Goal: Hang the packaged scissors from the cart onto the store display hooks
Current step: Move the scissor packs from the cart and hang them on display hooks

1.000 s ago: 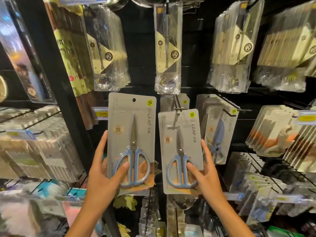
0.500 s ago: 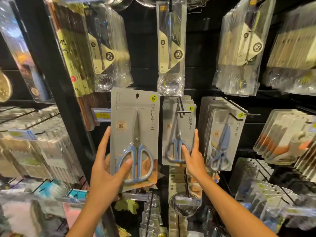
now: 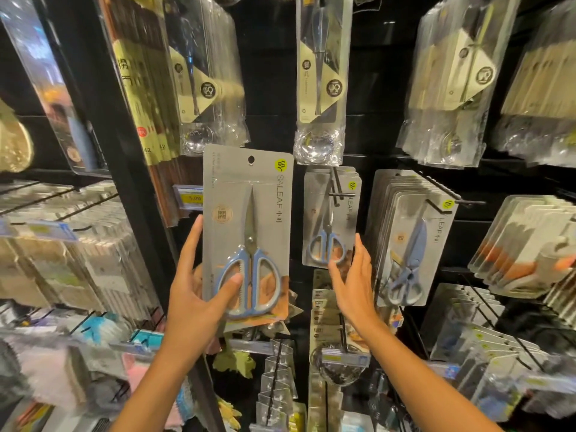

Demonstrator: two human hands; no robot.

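Two scissor packs [image 3: 247, 232], crowded hooks [image 3: 338, 190], price tag [image 3: 188, 198]

The second scissors pack [image 3: 331, 219] has slid back along the display hook [image 3: 336, 191] onto the hanging stack; the right hand [image 3: 352, 279] has loosened, fingers now straight against its lower edge

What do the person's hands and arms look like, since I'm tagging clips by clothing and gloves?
Both arms are bare as far as the frame shows: no sleeves in view. The left hand and right hand wear no gloves, and no rings, watch or bracelets show. Fingernails look short and unpainted.
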